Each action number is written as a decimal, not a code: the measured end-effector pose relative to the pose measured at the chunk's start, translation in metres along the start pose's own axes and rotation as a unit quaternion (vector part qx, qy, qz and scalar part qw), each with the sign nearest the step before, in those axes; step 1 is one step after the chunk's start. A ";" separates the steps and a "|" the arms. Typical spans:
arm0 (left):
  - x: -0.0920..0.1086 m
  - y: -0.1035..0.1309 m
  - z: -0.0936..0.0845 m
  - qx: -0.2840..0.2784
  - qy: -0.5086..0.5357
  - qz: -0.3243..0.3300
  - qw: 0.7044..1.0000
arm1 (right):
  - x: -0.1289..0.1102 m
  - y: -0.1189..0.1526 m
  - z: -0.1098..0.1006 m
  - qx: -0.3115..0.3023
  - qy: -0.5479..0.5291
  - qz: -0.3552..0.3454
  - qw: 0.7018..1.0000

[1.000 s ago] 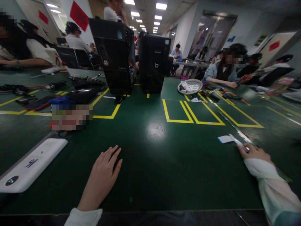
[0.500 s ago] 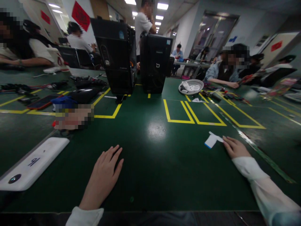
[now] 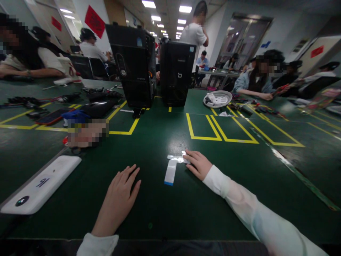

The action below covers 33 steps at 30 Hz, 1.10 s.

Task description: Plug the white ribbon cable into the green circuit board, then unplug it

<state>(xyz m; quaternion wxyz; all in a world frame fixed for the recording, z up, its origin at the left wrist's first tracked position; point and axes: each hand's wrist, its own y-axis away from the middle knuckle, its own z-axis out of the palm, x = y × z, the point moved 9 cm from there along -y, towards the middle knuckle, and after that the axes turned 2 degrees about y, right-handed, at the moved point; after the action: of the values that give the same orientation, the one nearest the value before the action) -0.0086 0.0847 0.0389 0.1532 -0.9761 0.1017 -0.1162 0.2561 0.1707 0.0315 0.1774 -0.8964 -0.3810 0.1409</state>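
Observation:
A white flat ribbon cable [image 3: 169, 172], bent at an angle with a blue strip on its near end, is on the green table ahead of me. My right hand [image 3: 198, 164] pinches its far right end between the fingers, palm downward. Part of the cable shines under the ceiling light. Left of it, my left hand [image 3: 121, 193] lies palm down on the tabletop, fingers stretched and thumb apart, holding nothing. A gap of bare table separates that hand from the cable.
At left lies a white oblong device [image 3: 44, 183]. Two black computer towers [image 3: 133, 67] stand at the back. A white basket [image 3: 217, 99] sits right of them. Yellow tape [image 3: 206, 138] outlines boxes on the table. Cables and tools [image 3: 101, 96] crowd the back left. Other people sit beyond.
My right hand has moved left from the table's right side to the middle, bringing the ribbon cable with it. My left hand stays put. A standing person behind the towers has shifted right.

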 end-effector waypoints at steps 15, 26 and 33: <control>-0.002 -0.001 0.000 -0.002 0.002 -0.005 1.000 | -0.091 -0.003 0.005 -0.162 -0.085 -0.089 0.979; -0.003 0.000 0.000 -0.022 0.004 -0.017 1.000 | 0.043 0.017 -0.015 -0.021 0.083 0.149 0.985; -0.002 0.000 0.001 -0.028 -0.002 -0.017 0.999 | 0.216 0.146 -0.108 0.020 0.221 0.583 0.782</control>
<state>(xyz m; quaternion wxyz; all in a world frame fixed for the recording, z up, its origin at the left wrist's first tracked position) -0.0107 0.0857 0.0380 0.1244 -0.9817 0.0881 -0.1141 0.5349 0.2119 0.0409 0.1588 -0.9502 0.2669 0.0237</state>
